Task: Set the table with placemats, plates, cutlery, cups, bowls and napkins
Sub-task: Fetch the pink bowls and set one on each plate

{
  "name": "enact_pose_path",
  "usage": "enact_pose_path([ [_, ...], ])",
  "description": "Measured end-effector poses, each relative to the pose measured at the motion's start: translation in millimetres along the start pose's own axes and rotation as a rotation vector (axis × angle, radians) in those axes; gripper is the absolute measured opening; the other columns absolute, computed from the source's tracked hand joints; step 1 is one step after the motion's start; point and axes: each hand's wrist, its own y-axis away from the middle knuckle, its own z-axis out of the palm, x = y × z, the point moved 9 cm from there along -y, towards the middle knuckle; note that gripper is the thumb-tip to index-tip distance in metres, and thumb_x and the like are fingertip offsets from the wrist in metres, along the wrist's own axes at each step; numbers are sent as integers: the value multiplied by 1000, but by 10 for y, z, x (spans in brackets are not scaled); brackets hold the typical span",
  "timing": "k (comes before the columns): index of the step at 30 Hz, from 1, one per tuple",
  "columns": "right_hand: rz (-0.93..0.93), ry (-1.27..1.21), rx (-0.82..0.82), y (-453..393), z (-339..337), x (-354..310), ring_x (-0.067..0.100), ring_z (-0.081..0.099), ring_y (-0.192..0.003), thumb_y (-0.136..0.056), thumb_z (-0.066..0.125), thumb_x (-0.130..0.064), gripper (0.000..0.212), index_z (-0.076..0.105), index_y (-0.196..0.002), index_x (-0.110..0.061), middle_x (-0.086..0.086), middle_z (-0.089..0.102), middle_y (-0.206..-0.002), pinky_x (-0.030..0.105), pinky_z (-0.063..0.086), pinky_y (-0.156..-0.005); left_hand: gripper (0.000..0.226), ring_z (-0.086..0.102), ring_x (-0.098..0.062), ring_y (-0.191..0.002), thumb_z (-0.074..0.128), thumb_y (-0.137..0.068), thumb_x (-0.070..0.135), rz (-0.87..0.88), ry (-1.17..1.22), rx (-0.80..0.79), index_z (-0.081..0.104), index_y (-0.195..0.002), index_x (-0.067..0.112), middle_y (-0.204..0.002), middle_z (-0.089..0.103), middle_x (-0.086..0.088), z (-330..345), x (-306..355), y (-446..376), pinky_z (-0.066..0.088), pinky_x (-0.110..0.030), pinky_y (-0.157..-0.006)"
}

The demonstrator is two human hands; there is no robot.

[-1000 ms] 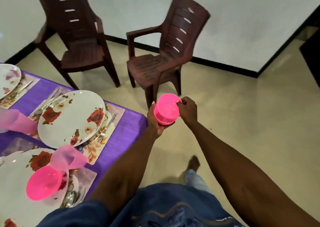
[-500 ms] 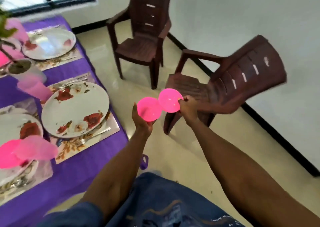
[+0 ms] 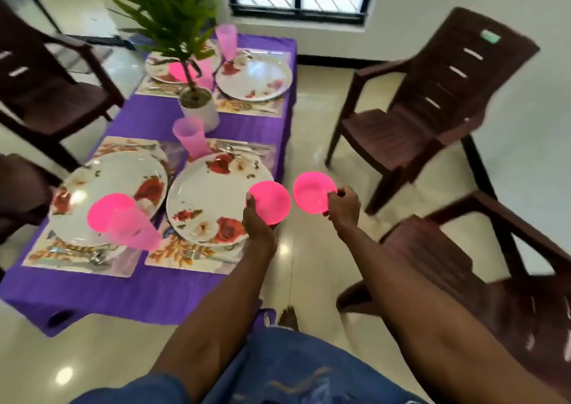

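Left grip [image 3: 258, 221] covers the lower edge of its pink bowl [image 3: 269, 201], fingers beneath out of sight; right grip [image 3: 343, 206] hides the near rim of the other pink bowl [image 3: 312, 191]. Far bowl [image 3: 179, 71] partly screened by the plant [image 3: 173, 11]; near-left pink cup [image 3: 133, 229] and bowl [image 3: 108, 210] smeared together by blur. Cutlery [image 3: 197, 254] half tucked under the plate [image 3: 213, 198], kind too blurred to tell; chair [image 3: 482, 280] cut off at the right edge.
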Motion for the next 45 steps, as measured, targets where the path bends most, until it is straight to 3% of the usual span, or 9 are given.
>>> enact_pose_path([
  [7,-138,165,-312,-438,1237,-639,34,67,-64,-71,53,-21,4,52,-70,-17,11,66,-72,41,54,-53,39,60,-28,-109,64,-82,62,213,52,277,63,-108,33,-123,62,-3,-338,622,-402,52,-53,-93],
  [16,-258,312,-775,-737,2465,-992,24,69,-58,-85,53,-12,13,55,-97,-6,13,68,-81,30,50,-46,40,58,-24,-100,62,-90,52,311,139,701,66,-114,20,-116,64,-6,-528,879,-419,48,-39,-82],
  [21,-278,431,-942,-864,2731,-1043,24,68,-53,-83,53,-12,21,57,-101,-2,19,69,-79,23,41,-37,55,61,-30,-102,62,-76,73,318,252,914,64,-105,26,-114,63,-6,-535,679,-244,53,-53,-91],
  [25,-291,488,-1100,-778,2972,-1103,26,62,-41,-79,51,-2,25,64,-97,10,22,67,-61,25,45,-37,38,63,-34,-98,67,-79,62,296,371,1012,61,-92,27,-113,64,-9,-520,560,-97,56,-56,-84],
  [28,-335,448,-1221,-635,3155,-1163,36,66,-59,-68,49,-6,45,62,-111,-1,24,69,-80,37,54,-45,39,63,-35,-97,67,-80,62,284,402,1045,60,-95,26,-112,63,-10,-525,520,-75,57,-58,-79],
  [31,-394,482,-1255,-538,3288,-1244,41,69,-87,-67,54,-8,60,59,-127,-8,15,69,-100,52,59,-67,54,63,-34,-94,65,-76,67,279,387,1036,58,-109,24,-109,62,-9,-507,581,-83,58,-56,-79],
  [34,-370,479,-1253,-525,3351,-1308,38,70,-84,-83,49,-1,47,56,-130,-5,15,67,-107,41,59,-58,71,65,-35,-98,65,-56,78,268,362,1035,61,-108,29,-114,64,-10,-538,579,-113,57,-58,-80],
  [40,-383,499,-1279,-502,3554,-1333,36,70,-80,-78,47,-1,67,48,-142,-20,9,65,-111,40,59,-53,52,60,-32,-101,67,-83,56,279,347,1071,60,-121,22,-117,61,-8,-582,622,-112,58,-58,-79],
  [45,-380,521,-1270,-516,3661,-1315,38,70,-85,-78,49,-2,58,54,-135,-8,14,66,-112,42,60,-53,59,60,-32,-100,66,-84,56,243,341,1081,57,-130,20,-117,60,-7,-619,601,-134,59,-55,-77],
])
